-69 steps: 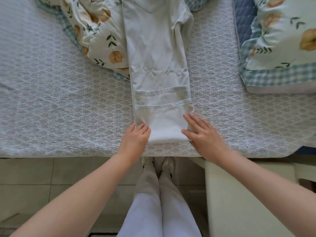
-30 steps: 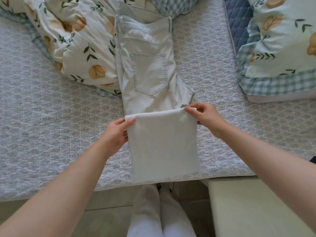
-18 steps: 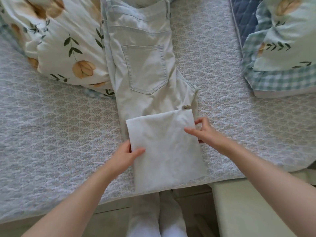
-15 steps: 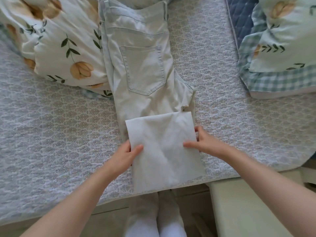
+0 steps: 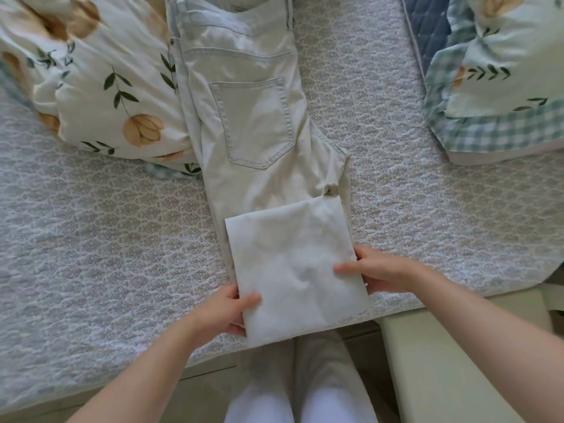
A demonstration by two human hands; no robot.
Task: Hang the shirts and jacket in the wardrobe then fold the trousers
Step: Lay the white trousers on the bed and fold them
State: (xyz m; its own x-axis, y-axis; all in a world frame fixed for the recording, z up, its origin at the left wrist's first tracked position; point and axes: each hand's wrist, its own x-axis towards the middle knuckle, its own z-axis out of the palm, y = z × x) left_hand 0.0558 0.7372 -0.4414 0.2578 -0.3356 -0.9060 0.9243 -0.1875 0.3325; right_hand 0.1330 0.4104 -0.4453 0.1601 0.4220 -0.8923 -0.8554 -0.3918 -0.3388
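**Desk:** What does the head camera give you?

**Operator:** I'm looking down on pale trousers (image 5: 244,178) lying flat on a quilted bed cover (image 5: 106,233). I'll place everything from their back pocket (image 5: 253,120). The waistband lies beyond the pocket, at the top of the picture. On my side of the pocket the legs have been doubled back into a flat, squarish folded end (image 5: 293,264). Its near edge reaches the edge of the bed.

**Desk:** And the hands?

**Operator:** Both are on that folded end, on my side of the pocket. My left hand (image 5: 222,312) grips its left edge near the bottom corner, with the thumb lying on top and the fingers tucked beneath. My right hand (image 5: 381,273) clamps the right edge a little higher, again with the thumb on top. The fingers wrap the side, though I cannot see how far under they go.

**Desk:** What's around it?

**Operator:** A floral duvet (image 5: 100,87) is bunched left of the pocket, touching the trousers' left side. A pillow (image 5: 503,87) with a checked border lies well to the right of the pocket, apart from the trousers. Nearest me, past the folded end, I see my own legs (image 5: 299,377) in light fabric. Beside them on the right is a pale bench (image 5: 457,361).
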